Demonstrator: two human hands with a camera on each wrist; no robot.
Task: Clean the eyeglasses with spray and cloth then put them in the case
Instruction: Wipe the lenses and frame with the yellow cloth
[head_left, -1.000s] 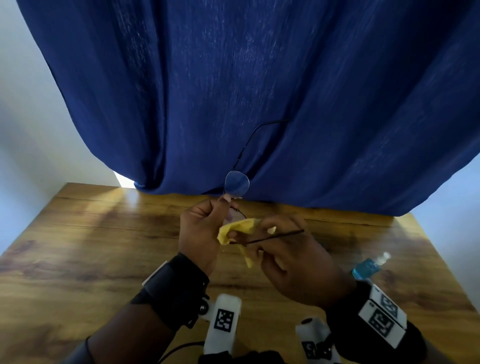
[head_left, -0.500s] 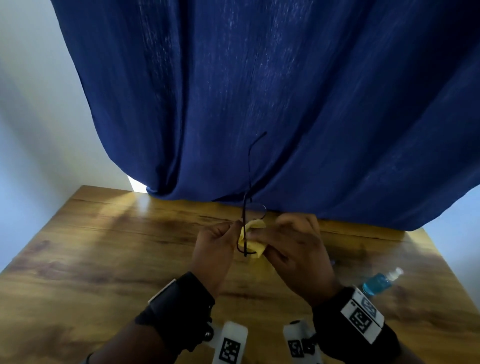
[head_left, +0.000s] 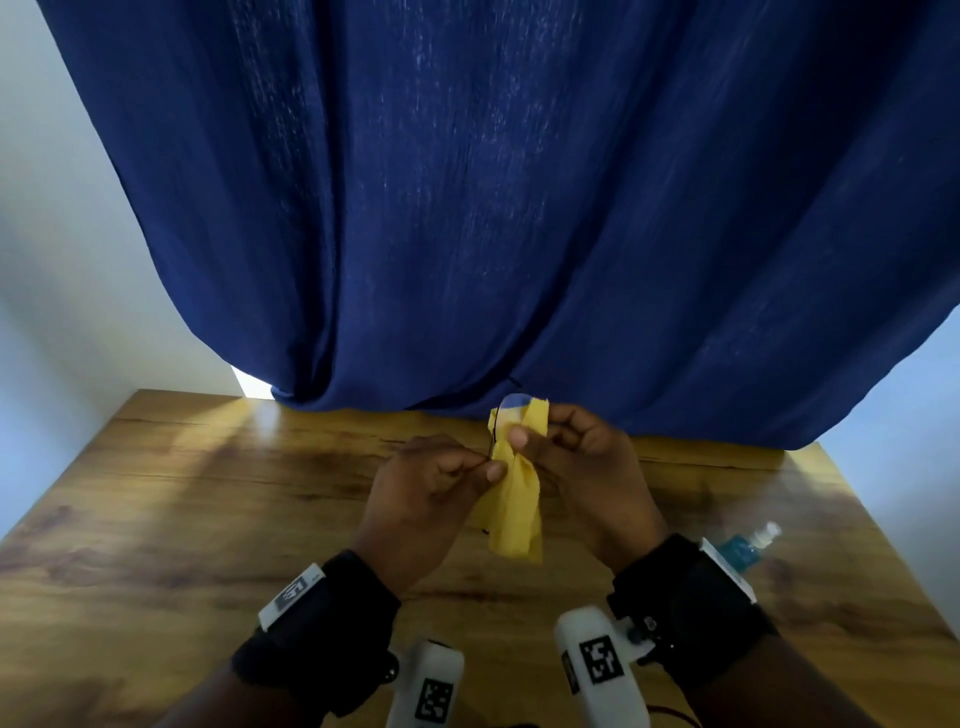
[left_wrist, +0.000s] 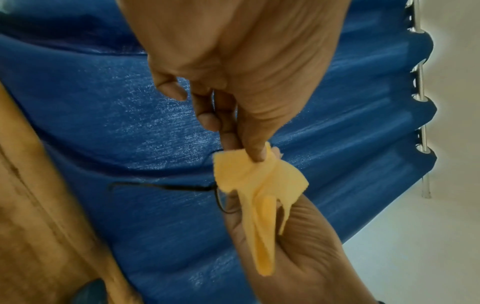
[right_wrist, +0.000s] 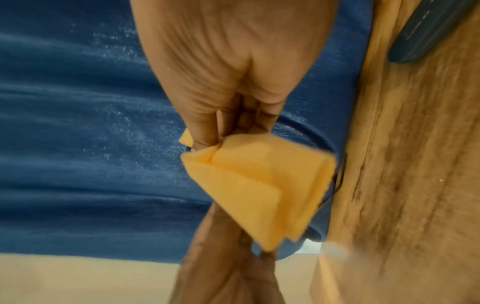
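A heavy blue curtain (head_left: 493, 208) hangs along the far edge of the wooden bench (head_left: 182, 519) and fills most of the room behind it, with pale wall showing at either side. The bench top is a smooth, glossy wood grain, hard enough to scratch a lens laid face down on it. Near its right edge a small spray bottle (head_left: 743, 548) of blue liquid lies on its side. A dark, long object (right_wrist: 428, 35) lies on the wood in the right wrist view; it may be the case, but that cannot be told for sure.

Both hands are raised above the middle of the bench, toward the far edge. The left hand (head_left: 421, 499) has its fingers curled, pinching the thin dark frame of the eyeglasses (left_wrist: 221, 197) at the rim. The right hand (head_left: 587, 467) pinches the yellow cloth (head_left: 514, 509) over one lens between thumb and fingers, the rest of the cloth hanging loose below.

The eyeglasses look very light, with wire-thin rims and temples that would likely bend under a hard squeeze, and lenses that are slick and easily smeared. They are best held at the rim or bridge, never on the glass. The cloth is soft and limp, folding wherever it is gripped, so it needs bunching behind the fingertips to press evenly.
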